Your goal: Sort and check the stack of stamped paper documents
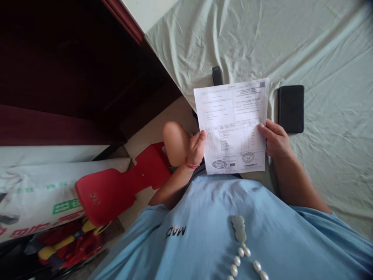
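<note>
Wrinkled pale green bedsheet fills the upper right of the view, with a dark wooden bed frame running off toward ten o'clock. At the centre, a printed document is held upright over the person's lap, its long axis running from six to twelve o'clock and leaning slightly toward one; the top edge points away from the wearer, and two round stamps sit near the bottom edge. The left hand pinches the lower left edge, thumb on the face and fingers curled behind, out of sight. The right hand grips the right edge likewise, thumb on top. A black wallet lies on the sheet at three o'clock of the page. A small dark object at twelve o'clock is partly hidden by the sheet of paper. The print is too small to read.
</note>
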`<move>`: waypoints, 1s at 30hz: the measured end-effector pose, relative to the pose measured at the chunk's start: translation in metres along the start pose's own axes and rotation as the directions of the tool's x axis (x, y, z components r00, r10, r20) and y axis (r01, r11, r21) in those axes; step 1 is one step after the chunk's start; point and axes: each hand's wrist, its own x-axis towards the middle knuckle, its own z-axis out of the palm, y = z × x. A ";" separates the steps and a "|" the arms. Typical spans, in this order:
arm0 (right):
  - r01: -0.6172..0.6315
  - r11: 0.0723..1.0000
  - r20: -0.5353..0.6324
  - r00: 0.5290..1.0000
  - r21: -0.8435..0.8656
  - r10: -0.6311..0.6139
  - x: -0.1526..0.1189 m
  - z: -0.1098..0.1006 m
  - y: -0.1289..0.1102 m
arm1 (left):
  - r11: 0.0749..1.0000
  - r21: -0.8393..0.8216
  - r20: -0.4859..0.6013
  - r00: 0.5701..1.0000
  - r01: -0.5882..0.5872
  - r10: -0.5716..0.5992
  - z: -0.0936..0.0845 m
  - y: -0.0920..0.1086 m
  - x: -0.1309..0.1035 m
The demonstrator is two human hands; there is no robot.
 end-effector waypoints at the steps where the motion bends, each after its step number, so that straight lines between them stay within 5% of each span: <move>1: 0.001 1.000 0.004 1.000 0.006 -0.001 0.000 0.000 -0.001 | 1.000 -0.017 0.022 1.000 0.006 -0.006 0.002 0.003 0.002; 7: -0.009 1.000 0.053 0.999 -0.003 0.009 -0.001 0.001 0.001 | 0.991 -0.124 0.130 0.991 0.042 -0.026 0.011 0.032 0.027; 12: -0.034 0.999 0.058 0.998 0.012 0.034 -0.002 0.002 0.001 | 0.992 -0.125 0.083 0.997 0.010 0.000 0.012 0.045 0.048; 30: -0.035 0.999 0.000 0.999 0.016 0.035 0.002 -0.002 0.006 | 0.997 -0.019 0.011 0.997 -0.071 0.071 0.005 0.036 0.051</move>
